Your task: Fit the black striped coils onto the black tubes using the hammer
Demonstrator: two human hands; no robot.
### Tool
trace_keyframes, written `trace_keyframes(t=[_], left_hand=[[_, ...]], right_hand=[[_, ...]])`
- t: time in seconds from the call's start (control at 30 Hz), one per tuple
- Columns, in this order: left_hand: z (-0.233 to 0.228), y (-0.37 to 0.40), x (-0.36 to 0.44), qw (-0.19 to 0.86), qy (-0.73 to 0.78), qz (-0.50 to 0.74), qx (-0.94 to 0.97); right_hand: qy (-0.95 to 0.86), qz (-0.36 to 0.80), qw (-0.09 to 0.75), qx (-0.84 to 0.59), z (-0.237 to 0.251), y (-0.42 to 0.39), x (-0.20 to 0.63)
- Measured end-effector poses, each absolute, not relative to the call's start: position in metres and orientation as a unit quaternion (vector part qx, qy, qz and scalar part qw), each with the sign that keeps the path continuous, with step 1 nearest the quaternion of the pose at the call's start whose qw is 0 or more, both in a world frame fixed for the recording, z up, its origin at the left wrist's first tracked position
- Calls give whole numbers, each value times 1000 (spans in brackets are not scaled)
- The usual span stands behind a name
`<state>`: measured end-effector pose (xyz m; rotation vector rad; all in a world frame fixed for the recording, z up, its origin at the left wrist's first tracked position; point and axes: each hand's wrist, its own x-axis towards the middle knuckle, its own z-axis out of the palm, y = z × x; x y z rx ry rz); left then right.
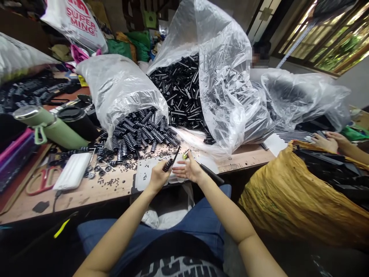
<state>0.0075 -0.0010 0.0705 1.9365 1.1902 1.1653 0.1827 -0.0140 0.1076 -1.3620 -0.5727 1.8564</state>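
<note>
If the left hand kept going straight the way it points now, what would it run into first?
Probably the heap of ribbed black parts spilling from the clear bag. The left hand, holding a ribbed black part, points up and away over the table edge. Depth is unclear.

We are sitting at a worn wooden table [86, 192] running across the near room. Daylight is coming through barred windows [331, 38] at the far right, with greenery showing behind them. A pale wall [354, 84] is standing beneath them, and dark wooden furniture [135, 11] is crowding the far middle.
</note>
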Motion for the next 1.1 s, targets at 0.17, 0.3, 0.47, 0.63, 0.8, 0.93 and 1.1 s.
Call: trace_keyframes(t=[0.17,0.3,0.47,0.63,0.8,0.93,1.1], left_hand=[[60,-8,2,160,325,364,858],[52,-9,-10,93,422,285,856],[37,-22,-46,25,528,247,812],[43,-21,-64,164,510,431,726],[66,12,-35,328,497,531,604],[81,27,-11,551,429,558,450],[105,13,-4,698,375,505,341]], right_hand=[[-174,812,309,-464,114,-17,179],[-345,619,367,-603,108,-24,178],[-606,234,218,-728,91,-38,189],[-642,183,109,-737,86,-41,187],[-650,173,109,-732,91,-35,185],[-686,204,170,-677,87,-41,190],[-770,243,264,-528,102,-50,185]])
